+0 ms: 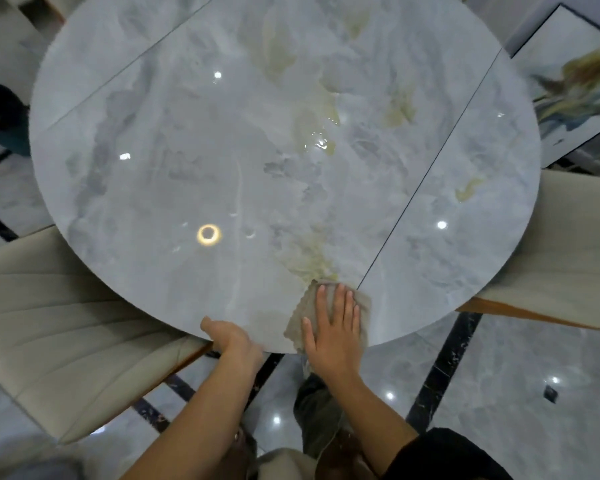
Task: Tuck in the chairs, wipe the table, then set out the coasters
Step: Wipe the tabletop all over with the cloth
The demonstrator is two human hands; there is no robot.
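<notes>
You have only one view, from the camera on your head, and it looks steeply down and a little forward over the near edge of the round table [222, 161], so almost the whole top is inside the picture. It is close enough that your left hand [231, 336] and right hand [333, 329] appear low in the middle, with your forearms entering from the bottom. The wide lens bends the borders, so the chair [66, 323] at the left is probably less curved than it looks.
</notes>
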